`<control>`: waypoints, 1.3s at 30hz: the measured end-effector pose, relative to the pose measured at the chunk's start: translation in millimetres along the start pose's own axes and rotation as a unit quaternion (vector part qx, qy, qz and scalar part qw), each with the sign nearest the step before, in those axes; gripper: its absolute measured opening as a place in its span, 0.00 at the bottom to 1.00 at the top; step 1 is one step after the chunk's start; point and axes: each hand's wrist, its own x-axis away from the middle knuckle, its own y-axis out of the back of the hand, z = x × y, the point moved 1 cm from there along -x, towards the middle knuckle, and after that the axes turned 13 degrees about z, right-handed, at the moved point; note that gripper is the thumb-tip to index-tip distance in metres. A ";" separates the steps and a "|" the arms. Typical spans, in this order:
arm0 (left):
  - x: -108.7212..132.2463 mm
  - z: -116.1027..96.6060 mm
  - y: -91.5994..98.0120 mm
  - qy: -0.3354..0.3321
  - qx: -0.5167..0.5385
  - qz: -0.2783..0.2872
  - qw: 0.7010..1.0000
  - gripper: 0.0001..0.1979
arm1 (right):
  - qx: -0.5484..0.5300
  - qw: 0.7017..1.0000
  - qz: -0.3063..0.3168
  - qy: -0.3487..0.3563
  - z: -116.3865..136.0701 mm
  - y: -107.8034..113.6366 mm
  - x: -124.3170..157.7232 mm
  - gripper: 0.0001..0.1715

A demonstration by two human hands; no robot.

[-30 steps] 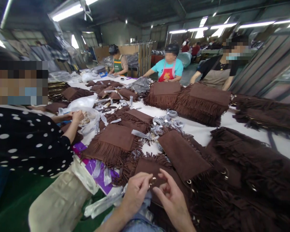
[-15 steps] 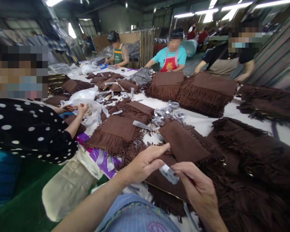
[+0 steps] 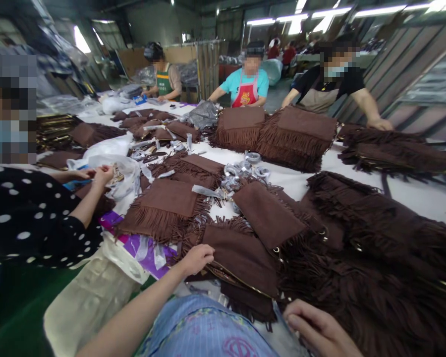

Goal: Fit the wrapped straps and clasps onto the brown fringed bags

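In front of me lies a dark brown fringed bag (image 3: pixel 241 253), its zipper edge facing me and parted a little. My left hand (image 3: pixel 198 259) is closed at the bag's left corner, the fingertips pinching its edge. Low on the right, my right hand (image 3: pixel 315 325) has its fingers curled together beside a grey plastic-wrapped strip (image 3: pixel 279 317) at the table edge. What those fingers hold, if anything, is hidden. Another brown fringed bag (image 3: pixel 269 213) lies just beyond, partly overlapping the first.
Coiled grey-wrapped pieces (image 3: pixel 241 171) lie mid-table. Brown fringed bags are piled at the right (image 3: pixel 379 218) and far side (image 3: pixel 297 129). At left, a co-worker in a polka-dot sleeve (image 3: pixel 33 213) handles small items over a plastic bag (image 3: pixel 115 148). Several other people stand across the table.
The small plastic-wrapped coil between my hands is no longer visible. My left hand has moved down-left to the bag's edge; my right hand has dropped toward the table edge. The view has shifted right.
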 end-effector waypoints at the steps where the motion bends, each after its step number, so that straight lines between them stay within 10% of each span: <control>1: -3.4 -3.4 6.4 0.005 0.011 -0.004 1.000 0.09 | -0.001 1.000 0.012 0.004 -5.8 -9.4 -9.5 0.22; 8: -6.9 -34.3 33.4 0.025 0.027 -0.077 0.996 0.14 | -0.233 0.972 0.022 -0.007 -42.4 -58.9 -60.1 0.24; 15: -2.8 -35.9 37.9 0.026 0.043 -0.051 0.997 0.14 | -0.625 0.773 -0.109 -0.014 -71.2 -44.7 -80.7 0.25; 21: 17.9 -60.2 43.2 0.094 -0.168 -0.189 0.963 0.07 | -0.705 0.708 -0.030 -0.014 -45.1 -34.6 -70.9 0.17; 23: 23.9 -72.7 31.9 0.033 -0.166 -0.151 0.974 0.06 | -0.717 0.696 -0.019 -0.018 -26.7 -33.6 -69.7 0.17; 27: 20.2 -82.2 -5.7 -0.130 -0.097 0.011 0.987 0.09 | -0.694 0.718 -0.019 -0.043 3.6 -31.1 -70.4 0.19; 30: 5.4 -69.9 -11.6 -0.092 0.003 -0.020 0.996 0.19 | -0.635 0.768 -0.042 -0.072 16.0 -25.6 -67.1 0.21; 39: -38.0 -37.0 56.2 -0.078 0.190 -0.044 0.978 0.19 | -0.535 0.836 -0.061 -0.110 41.2 -3.1 -71.9 0.23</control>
